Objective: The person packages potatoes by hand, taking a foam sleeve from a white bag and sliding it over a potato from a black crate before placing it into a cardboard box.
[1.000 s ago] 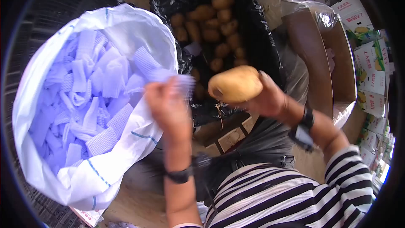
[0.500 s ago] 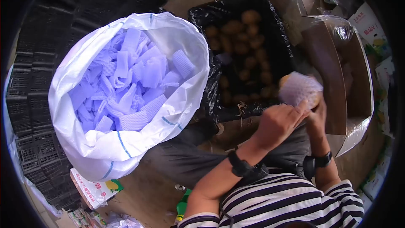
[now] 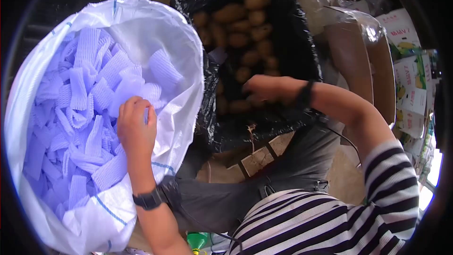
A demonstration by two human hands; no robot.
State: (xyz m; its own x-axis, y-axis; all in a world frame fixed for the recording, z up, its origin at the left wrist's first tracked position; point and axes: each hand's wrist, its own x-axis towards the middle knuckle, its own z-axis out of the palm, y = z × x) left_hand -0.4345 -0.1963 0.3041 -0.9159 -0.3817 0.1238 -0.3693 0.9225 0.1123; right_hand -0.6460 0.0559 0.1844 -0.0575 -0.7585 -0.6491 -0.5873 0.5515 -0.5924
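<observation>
My left hand (image 3: 137, 125) reaches over the rim of a big white woven sack (image 3: 181, 108), its fingers curled among the foam net sleeves (image 3: 96, 134). A bit of lilac foam shows between thumb and forefinger. My right hand (image 3: 269, 89) is low over a crate lined with black plastic (image 3: 214, 137), fingers bent downward and slightly blurred. Several brownish-yellow oval fruits (image 3: 238, 40) lie in this crate, nearest to the hand at its left and above. What the right fingertips touch is hidden. One loose foam sleeve (image 3: 218, 55) rests at the crate's left side.
An open cardboard box (image 3: 349, 52) with clear plastic on its edge stands right of the crate. Printed white cartons (image 3: 409, 75) are stacked at the far right. A green bottle (image 3: 197, 240) is near my legs. A cable hangs by my right arm.
The sleeved fruit is out of my hands. My left hand has moved left into the sack, my right hand over the crate. The view has shifted, with sack and crate larger.
</observation>
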